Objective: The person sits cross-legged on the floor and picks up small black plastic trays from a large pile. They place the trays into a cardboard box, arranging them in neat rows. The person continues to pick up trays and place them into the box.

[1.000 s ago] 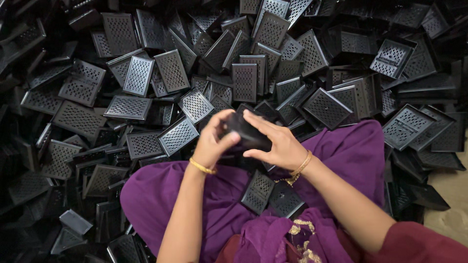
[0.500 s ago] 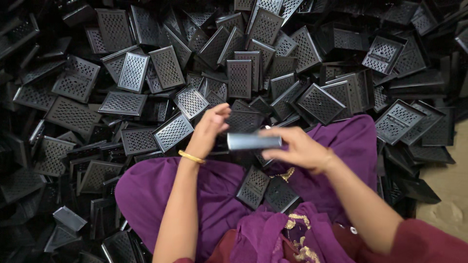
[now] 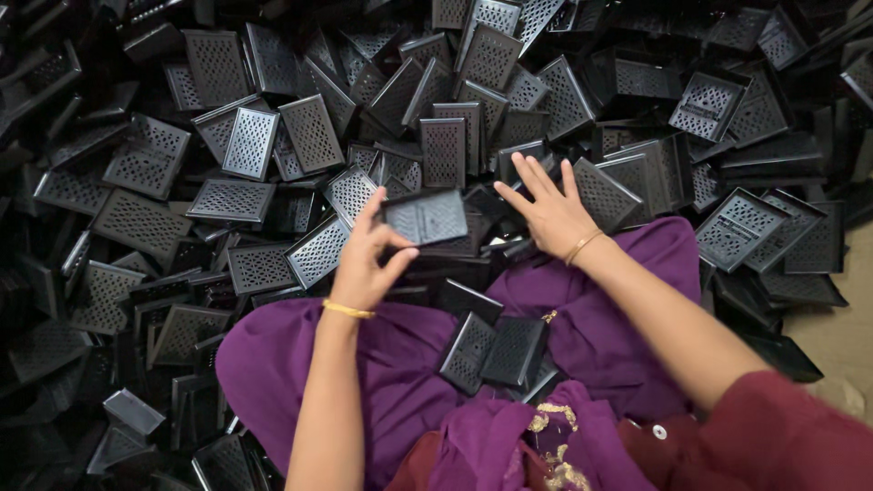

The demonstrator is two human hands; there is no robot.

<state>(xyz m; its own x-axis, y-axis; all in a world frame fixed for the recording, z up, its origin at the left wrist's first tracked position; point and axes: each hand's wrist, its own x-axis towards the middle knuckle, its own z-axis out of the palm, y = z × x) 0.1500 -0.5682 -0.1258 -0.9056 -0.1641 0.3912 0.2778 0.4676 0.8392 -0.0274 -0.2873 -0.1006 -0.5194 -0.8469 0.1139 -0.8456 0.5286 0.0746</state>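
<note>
Basically one big heap of black plastic grille covers fills the whole floor in front of the person, edge to edge, lying flat, tilted and stacked over each other with no order. Most show a perforated rectangular face with a raised frame; some lie face down, showing plain backs.

Left hand holds one black cover up above the heap, pinched at its left end between thumb and fingers, long side roughly level, perforated face toward the camera. A thin gold bangle sits on that wrist.

Right hand is out over the heap just right of the held cover, palm down, fingers spread and resting on or just above the pieces there; cannot tell if it grips anything. Another bangle on that wrist, dark red sleeve further up the arm.

Purple cloth covers the lap, with two covers lying on it side by side between the forearms.

Bare pale floor shows only at the right edge, beyond the heap. Lighting is dim, no walls visible.
</note>
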